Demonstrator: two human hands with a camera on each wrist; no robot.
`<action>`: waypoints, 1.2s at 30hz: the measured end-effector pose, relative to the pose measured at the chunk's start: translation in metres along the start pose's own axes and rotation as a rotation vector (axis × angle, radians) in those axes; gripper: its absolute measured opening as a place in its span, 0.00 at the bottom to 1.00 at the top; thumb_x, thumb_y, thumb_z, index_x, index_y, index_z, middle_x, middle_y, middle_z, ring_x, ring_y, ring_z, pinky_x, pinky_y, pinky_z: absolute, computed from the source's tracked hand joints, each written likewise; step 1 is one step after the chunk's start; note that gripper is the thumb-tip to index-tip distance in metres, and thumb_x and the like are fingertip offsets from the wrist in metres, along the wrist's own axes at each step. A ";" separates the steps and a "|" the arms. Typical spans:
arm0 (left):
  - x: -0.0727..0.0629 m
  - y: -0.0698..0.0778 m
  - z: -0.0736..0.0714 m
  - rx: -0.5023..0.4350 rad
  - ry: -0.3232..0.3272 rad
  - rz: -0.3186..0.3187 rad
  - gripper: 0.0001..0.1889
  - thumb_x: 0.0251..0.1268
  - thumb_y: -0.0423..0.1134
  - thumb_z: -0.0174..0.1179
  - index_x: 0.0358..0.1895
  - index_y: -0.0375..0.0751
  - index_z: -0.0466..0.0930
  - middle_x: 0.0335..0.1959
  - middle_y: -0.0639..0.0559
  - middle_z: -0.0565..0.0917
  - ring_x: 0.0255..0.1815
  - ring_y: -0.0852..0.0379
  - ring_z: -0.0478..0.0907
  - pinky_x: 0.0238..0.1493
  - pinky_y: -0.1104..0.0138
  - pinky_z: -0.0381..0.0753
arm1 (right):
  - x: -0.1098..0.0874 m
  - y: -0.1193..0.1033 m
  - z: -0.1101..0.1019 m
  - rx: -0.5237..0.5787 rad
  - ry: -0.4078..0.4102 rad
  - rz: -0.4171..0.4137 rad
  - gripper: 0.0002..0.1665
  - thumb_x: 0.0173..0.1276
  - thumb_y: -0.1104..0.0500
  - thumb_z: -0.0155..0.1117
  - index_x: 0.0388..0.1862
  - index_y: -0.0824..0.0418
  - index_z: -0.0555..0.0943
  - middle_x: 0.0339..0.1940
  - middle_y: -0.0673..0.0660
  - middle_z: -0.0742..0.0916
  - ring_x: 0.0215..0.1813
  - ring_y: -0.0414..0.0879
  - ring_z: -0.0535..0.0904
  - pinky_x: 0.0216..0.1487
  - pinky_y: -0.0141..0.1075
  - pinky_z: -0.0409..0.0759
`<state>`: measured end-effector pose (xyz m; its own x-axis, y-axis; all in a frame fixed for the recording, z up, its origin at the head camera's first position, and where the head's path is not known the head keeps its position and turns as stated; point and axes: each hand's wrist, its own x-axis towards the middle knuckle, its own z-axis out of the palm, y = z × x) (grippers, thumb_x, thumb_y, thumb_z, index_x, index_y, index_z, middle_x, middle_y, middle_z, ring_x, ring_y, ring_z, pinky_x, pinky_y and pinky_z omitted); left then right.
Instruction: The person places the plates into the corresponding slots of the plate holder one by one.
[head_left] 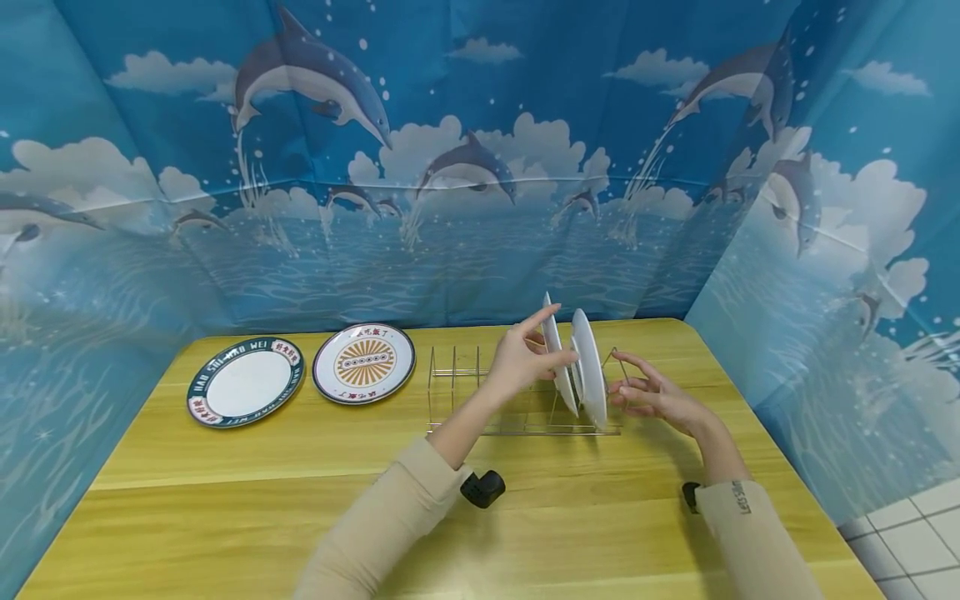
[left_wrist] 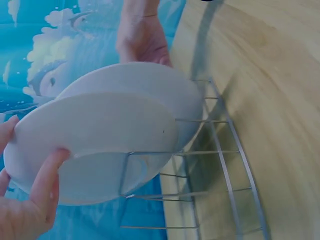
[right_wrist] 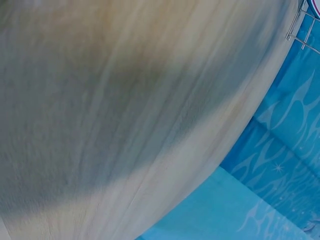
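Note:
Two white plates stand on edge in a wire dish rack [head_left: 517, 432]. My left hand [head_left: 521, 358] pinches the left one of these, the nearer white plate [left_wrist: 95, 125], by its rim. In the left wrist view its fingers lie against the plate's face and edge. Close beside it on the right is the other white plate [head_left: 590, 371], partly covered in the left wrist view. My right hand [head_left: 660, 400] has bent fingers around the wire at the rack's right end. Behind the plates, the left wrist view shows the right hand [left_wrist: 142, 40] blurred, its fingertips hidden.
A green-rimmed plate [head_left: 251, 383] and a white patterned plate [head_left: 364, 364] lie flat on the left of the wooden table [head_left: 247, 517]. Dolphin-printed blue curtains [head_left: 450, 250] enclose the back and sides. In the right wrist view appear mainly the tabletop [right_wrist: 125, 100] and curtain.

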<state>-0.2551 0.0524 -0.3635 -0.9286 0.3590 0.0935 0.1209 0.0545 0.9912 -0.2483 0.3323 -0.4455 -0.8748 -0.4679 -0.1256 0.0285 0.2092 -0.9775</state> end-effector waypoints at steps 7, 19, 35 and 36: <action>0.000 -0.020 0.013 0.079 0.028 0.005 0.33 0.47 0.39 0.70 0.61 0.61 0.71 0.38 0.43 0.74 0.28 0.57 0.73 0.20 0.67 0.82 | 0.000 -0.001 0.002 -0.011 -0.004 0.015 0.39 0.73 0.60 0.47 0.74 0.52 0.40 0.49 0.53 0.79 0.53 0.53 0.76 0.59 0.56 0.69; -0.003 -0.023 0.014 0.110 -0.020 0.032 0.34 0.53 0.41 0.67 0.65 0.62 0.65 0.46 0.46 0.68 0.26 0.59 0.70 0.22 0.69 0.81 | -0.002 -0.003 0.002 -0.015 0.002 0.007 0.39 0.72 0.60 0.47 0.74 0.53 0.39 0.50 0.57 0.79 0.53 0.54 0.76 0.59 0.55 0.70; -0.043 -0.003 -0.087 0.055 0.093 0.079 0.34 0.59 0.36 0.62 0.68 0.50 0.60 0.58 0.38 0.70 0.54 0.41 0.73 0.49 0.57 0.79 | -0.001 -0.002 0.002 0.036 -0.029 -0.033 0.39 0.72 0.62 0.47 0.74 0.54 0.39 0.50 0.58 0.79 0.51 0.49 0.78 0.54 0.39 0.77; -0.046 -0.005 -0.097 0.038 0.120 0.075 0.34 0.58 0.36 0.62 0.68 0.50 0.60 0.58 0.38 0.70 0.54 0.42 0.73 0.50 0.57 0.79 | -0.001 -0.002 0.001 0.045 -0.032 -0.035 0.40 0.72 0.63 0.48 0.74 0.54 0.39 0.50 0.58 0.79 0.50 0.49 0.78 0.54 0.38 0.77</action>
<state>-0.2467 -0.0545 -0.3640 -0.9516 0.2491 0.1799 0.2026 0.0682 0.9769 -0.2469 0.3312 -0.4441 -0.8599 -0.5014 -0.0958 0.0206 0.1535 -0.9879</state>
